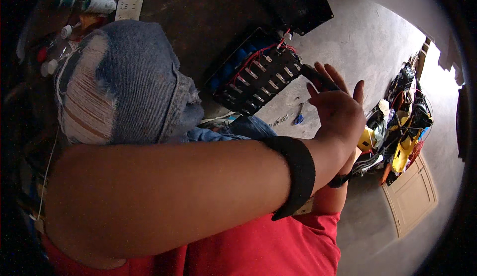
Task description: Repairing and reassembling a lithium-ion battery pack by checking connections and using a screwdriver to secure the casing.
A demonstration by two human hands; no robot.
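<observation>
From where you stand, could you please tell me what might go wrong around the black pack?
The dark object at the left hand is close to the bare metal strips on the black pack and, if conductive, might bridge them. The red wires along the pack could snag on a finger. The left forearm crosses in front of the right forearm, so the arms may hamper each other.

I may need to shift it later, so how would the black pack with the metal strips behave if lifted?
The black pack looks stiff, having a flat, slab-like face. It is probably heavy for its size, since blue parts seem to fill its side. The red wires look thin and exposed, so they could snag.
</observation>
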